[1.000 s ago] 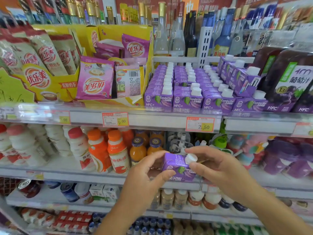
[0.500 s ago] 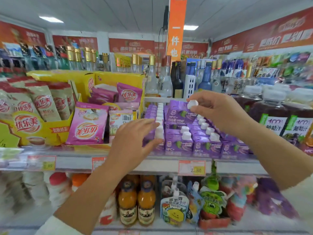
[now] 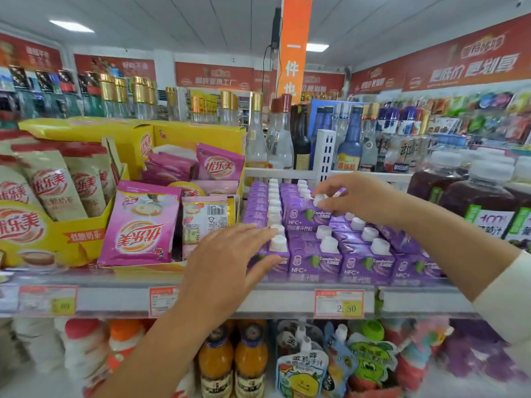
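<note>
The right hand [image 3: 359,199] pinched the white cap [image 3: 319,200] of a purple juice carton [image 3: 304,218] held over the carton rows [image 3: 365,264] on the shelf [image 3: 287,295], while the left hand [image 3: 227,262] lay spread, fingers straight, against their front-left corner.

purple carton [image 3: 306,218]: upright, white cap on, "NFC+" label facing camera.
cap pinched by right hand [image 3: 356,201]; carton sits over the second column of the carton rows [image 3: 365,262], behind the front cartons. left hand [image 3: 230,262] lays flat fingers on the rows' front-left carton.
</note>
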`<action>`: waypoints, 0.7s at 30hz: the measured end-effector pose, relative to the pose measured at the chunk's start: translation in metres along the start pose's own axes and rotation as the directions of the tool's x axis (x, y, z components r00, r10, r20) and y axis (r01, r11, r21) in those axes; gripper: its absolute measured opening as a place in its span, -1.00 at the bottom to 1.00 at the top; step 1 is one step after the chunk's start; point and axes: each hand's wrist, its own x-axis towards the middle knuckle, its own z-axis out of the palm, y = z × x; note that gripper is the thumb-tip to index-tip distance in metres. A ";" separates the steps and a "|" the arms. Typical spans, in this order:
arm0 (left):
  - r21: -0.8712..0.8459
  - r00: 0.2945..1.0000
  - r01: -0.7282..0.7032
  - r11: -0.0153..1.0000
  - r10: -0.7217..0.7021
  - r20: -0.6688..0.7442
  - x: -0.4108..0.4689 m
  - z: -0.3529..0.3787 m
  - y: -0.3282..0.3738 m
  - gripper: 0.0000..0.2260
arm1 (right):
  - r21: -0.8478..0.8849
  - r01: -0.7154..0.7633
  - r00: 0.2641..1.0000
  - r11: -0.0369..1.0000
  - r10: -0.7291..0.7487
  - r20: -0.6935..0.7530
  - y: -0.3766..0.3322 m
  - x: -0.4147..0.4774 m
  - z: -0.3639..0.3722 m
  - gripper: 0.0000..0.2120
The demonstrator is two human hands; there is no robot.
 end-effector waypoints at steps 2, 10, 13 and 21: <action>-0.021 1.000 -0.010 1.000 0.010 -0.006 0.001 0.000 -0.002 -0.54 | -0.033 0.003 1.000 0.999 -0.002 0.025 0.002 0.001 0.000 -0.89; 0.056 0.993 -0.098 0.994 0.102 -0.061 -0.001 0.000 -0.016 -0.55 | -0.189 -0.025 0.987 0.982 0.055 0.152 -0.005 0.013 0.000 -0.87; 0.019 0.993 -0.093 0.995 0.094 -0.077 -0.002 0.001 -0.017 -0.55 | -0.275 -0.021 0.985 0.961 0.067 0.158 -0.010 0.024 -0.004 -0.86; -0.014 0.993 -0.056 0.998 0.055 -0.102 -0.004 0.002 -0.015 -0.56 | -0.423 -0.018 0.956 0.906 0.140 0.257 -0.005 0.046 0.007 -0.78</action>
